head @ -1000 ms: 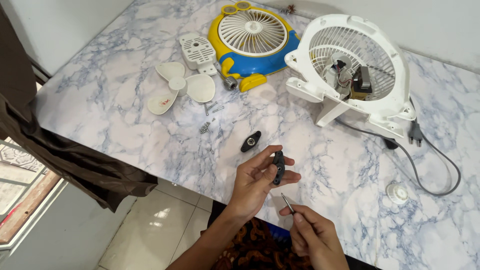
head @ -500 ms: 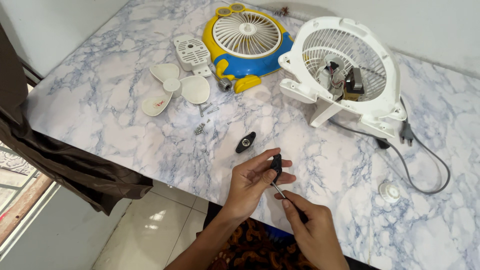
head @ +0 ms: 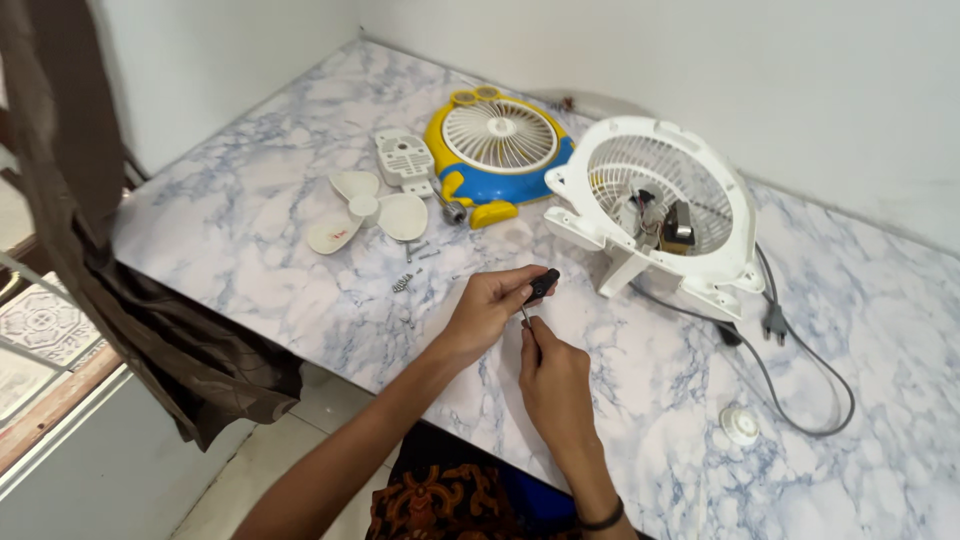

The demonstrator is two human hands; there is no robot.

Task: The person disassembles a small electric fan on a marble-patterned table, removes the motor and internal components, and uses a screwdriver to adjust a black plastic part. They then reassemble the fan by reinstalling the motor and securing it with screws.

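Observation:
My left hand [head: 488,312] grips a small black part [head: 543,285] between thumb and fingers, just above the marble table [head: 250,250]. Right below it, my right hand [head: 555,385] pinches a thin metal tool [head: 526,318] with its tip against the black part. Both hands hover near the front edge. A white fan housing [head: 650,205] with exposed motor and wiring stands tilted just right of the hands.
A yellow and blue fan [head: 500,150] lies at the back. A white blade [head: 365,212], a white cover [head: 405,160] and loose screws [head: 403,283] lie to the left. A grey cord [head: 810,400], plug [head: 775,322] and white cap [head: 740,425] lie right. Brown cloth [head: 110,260] hangs at left.
Both hands moved farther onto the table toward the white fan housing, still holding the black part and tool. The second black piece on the table is now out of sight.

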